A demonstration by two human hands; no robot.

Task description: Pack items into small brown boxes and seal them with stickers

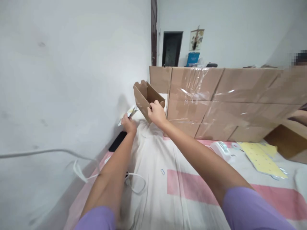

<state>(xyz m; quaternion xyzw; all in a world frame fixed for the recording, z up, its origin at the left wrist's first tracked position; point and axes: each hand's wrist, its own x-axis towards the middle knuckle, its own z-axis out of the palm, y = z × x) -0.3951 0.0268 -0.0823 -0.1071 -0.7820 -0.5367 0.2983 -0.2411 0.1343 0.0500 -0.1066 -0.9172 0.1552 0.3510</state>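
My right hand [156,112] grips the near edge of a small open cardboard box [146,97], holding it tilted above the bed by the wall. My left hand [129,124] is closed on a small printed card or packet [130,112] with white and yellow on it, just left of and below the box. Both arms reach forward in purple sleeves.
A wall of large taped cardboard cartons [216,102] stands across the bed [192,179]. A black phone [117,141] and a white cable [134,182] lie near the left wall. Yellow dotted sheets [261,158] and a white device [222,149] lie at right. Another person's arm [299,116] shows at far right.
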